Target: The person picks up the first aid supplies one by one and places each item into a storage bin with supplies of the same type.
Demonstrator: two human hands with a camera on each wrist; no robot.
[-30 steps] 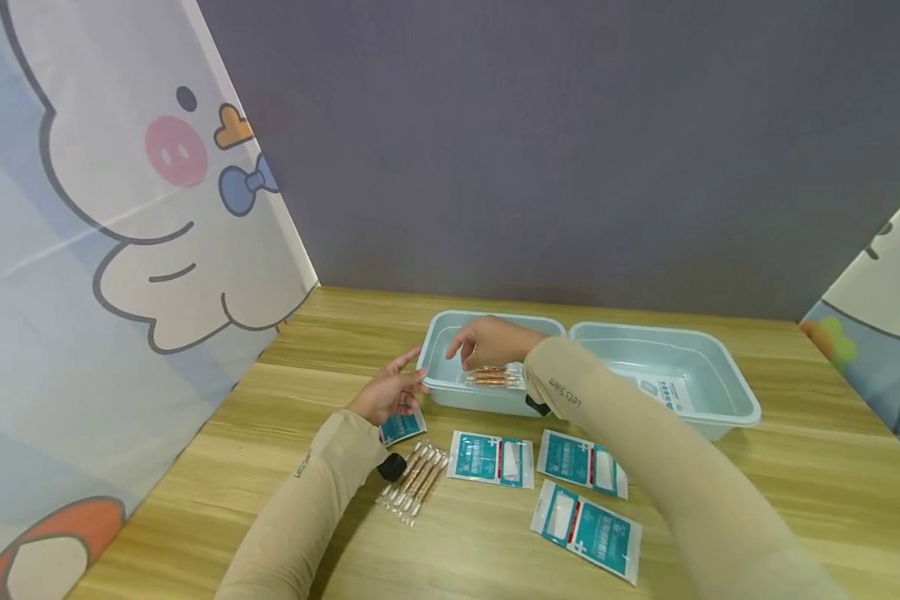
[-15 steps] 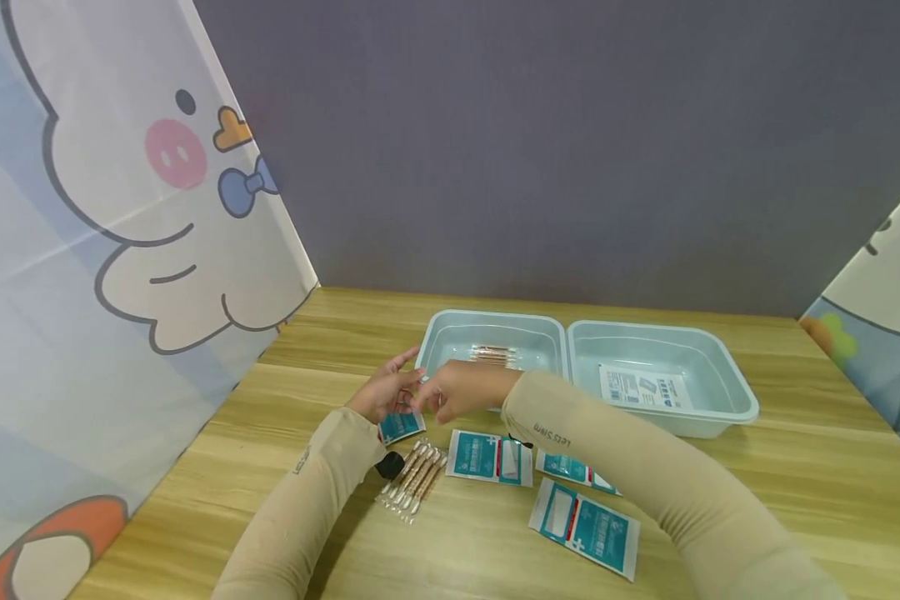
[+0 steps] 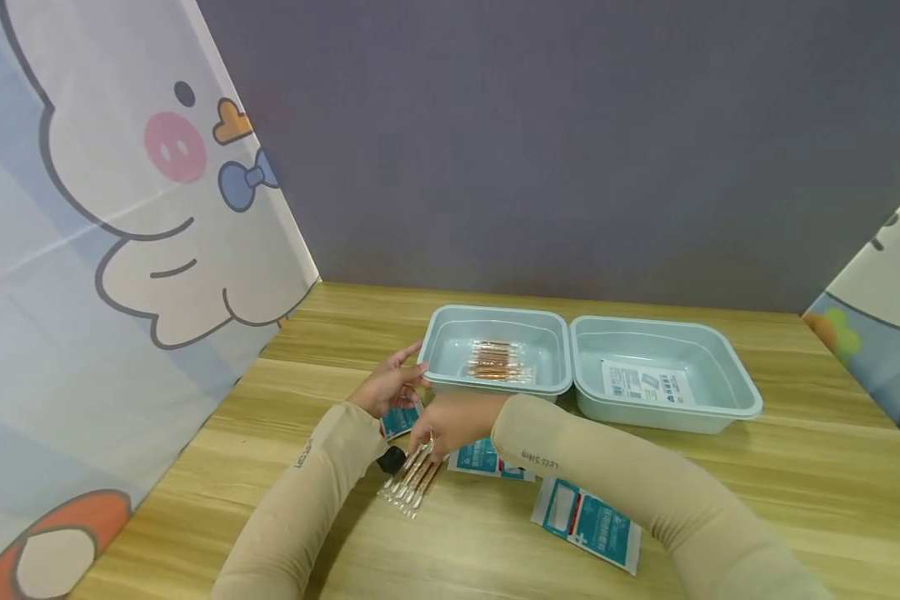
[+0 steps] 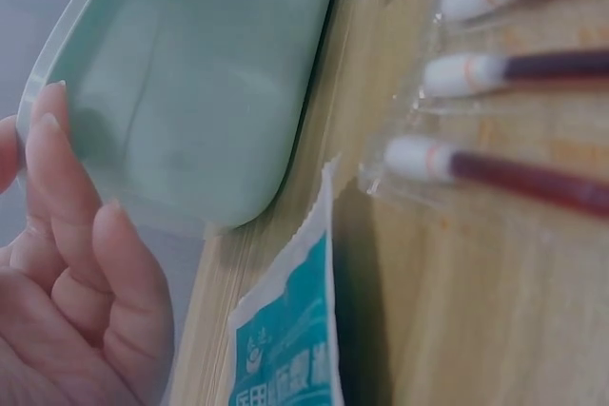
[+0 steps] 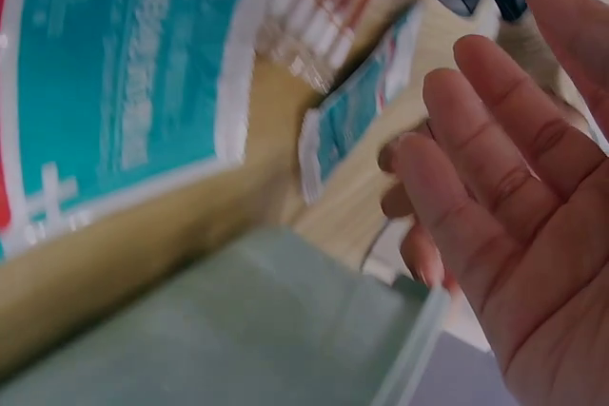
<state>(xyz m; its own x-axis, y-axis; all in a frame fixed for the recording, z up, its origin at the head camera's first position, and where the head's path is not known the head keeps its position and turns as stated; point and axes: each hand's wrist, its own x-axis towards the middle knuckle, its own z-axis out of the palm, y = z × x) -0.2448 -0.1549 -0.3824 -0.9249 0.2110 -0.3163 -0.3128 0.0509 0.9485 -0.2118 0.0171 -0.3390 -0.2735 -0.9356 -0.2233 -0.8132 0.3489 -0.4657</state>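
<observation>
My left hand (image 3: 388, 388) holds the near-left corner of a light blue plastic basin (image 3: 497, 312); in the left wrist view its fingers (image 4: 67, 168) lie against the rim and outer wall. Inside that basin are several clear-wrapped cotton swabs (image 3: 495, 360) with brown sticks. My right hand (image 3: 457, 419) reaches across in front of the basin, fingertips pointing down at the upper end of a wrapped strip of cotton swabs (image 3: 412, 487) on the table. The right wrist view shows its fingers (image 5: 485, 159) spread, nothing between them.
A second blue basin (image 3: 720, 367) with a printed sheet (image 3: 645, 383) inside stands to the right. Teal-and-white packets lie in front: one (image 3: 399, 421) beside the left hand, one (image 3: 487, 458) partly under the right wrist, one (image 3: 592, 525) nearer me. A dark grey wall (image 3: 555, 150) rises behind.
My right hand has come out of the left basin, moved toward me and down to the swab strip on the table, uncovering the swabs inside. The left hand stays at the basin corner.
</observation>
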